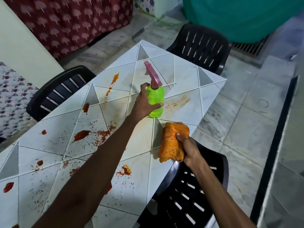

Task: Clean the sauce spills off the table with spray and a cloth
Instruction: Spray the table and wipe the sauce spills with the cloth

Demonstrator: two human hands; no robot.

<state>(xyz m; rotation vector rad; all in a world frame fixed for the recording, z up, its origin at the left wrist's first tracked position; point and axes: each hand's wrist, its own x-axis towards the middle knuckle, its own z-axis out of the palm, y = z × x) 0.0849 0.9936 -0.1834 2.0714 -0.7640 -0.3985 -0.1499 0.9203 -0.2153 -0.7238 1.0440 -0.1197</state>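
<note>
A green spray bottle (156, 101) with a pink trigger head stands upright on the white tiled table (182, 71). My left hand (143, 104) grips its body, thumb on the right side. My right hand (189, 148) holds a bunched orange cloth (172, 142) at the table's right edge, the cloth resting on the tabletop. Red sauce spills (81, 134) and splatters cover the table's left and near parts. A thin orange smear (176, 102) lies just right of the bottle, and an orange streak (113, 83) lies to its left.
Three black plastic chairs ring the table: one at the far corner (202, 46), one on the left (56, 91), one at the near right (194, 195) under my right arm. A teal tub (243, 17) stands at the back. Tiled floor lies to the right.
</note>
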